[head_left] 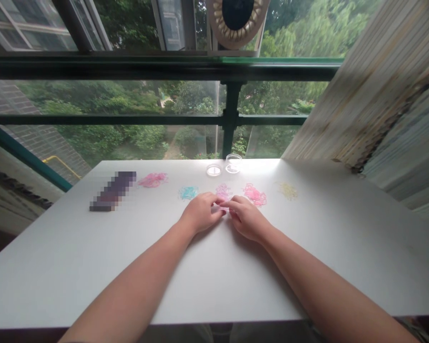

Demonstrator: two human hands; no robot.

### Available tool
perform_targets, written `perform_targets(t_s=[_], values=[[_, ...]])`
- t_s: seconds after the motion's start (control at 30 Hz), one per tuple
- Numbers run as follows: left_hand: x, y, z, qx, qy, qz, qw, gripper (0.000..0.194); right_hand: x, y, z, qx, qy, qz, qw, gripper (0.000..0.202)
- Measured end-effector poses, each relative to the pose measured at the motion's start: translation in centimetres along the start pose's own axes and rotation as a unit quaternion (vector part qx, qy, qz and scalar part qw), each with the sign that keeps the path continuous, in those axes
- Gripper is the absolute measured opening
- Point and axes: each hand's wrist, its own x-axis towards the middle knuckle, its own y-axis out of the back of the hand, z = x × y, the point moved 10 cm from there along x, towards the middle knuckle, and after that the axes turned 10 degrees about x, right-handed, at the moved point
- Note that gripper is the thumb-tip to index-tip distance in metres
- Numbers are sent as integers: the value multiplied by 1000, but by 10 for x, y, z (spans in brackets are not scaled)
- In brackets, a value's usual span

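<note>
Heap of lilac strands (223,190) is seen, in the head view, just beyond the left hand (202,209) and the right hand (248,217), about equally near to both, and no clear long axis is shown by it. The fingers are bent and held close together; whether a strand is pinched there cannot be told. A pink heap (256,195) is found beside the right hand, a blue heap (188,192) beside the left.

"Is that broad white tabletop (186,276) smooth?"
"Yes, with a soft sheen."
"And the clear round plastic tub (233,163)?"
"Glossy. Those thin lilac loops (223,191) look like rubber or plastic."
"The dark-green metal railing (128,69)?"
"Shiny; the pale striped cloth curtain (338,105) looks matt."
</note>
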Motion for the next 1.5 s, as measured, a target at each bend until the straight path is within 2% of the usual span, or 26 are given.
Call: perform_targets(t_s=[0.1,0.3,0.57,1.03,1.33,1.5], values=[[4,-4,1,-3,1,-1,1000,17,0,0,0,-5,3,1,1000,40],[1,-1,-11,-26,37,0,999,20,-2,1,5,-14,-13,-2,1000,42],[3,-3,-16,-19,62,-13,998,15,-3,9,14,-27,-45,16,998,37],[3,0,-15,-79,70,19,994,16,0,10,6,-19,-41,33,998,22],[0,-1,-17,-152,74,20,985,18,-2,13,10,-19,-49,43,998,26],[-2,-3,-21,-175,92,13,980,19,0,5,4,-42,-22,18,999,32]])
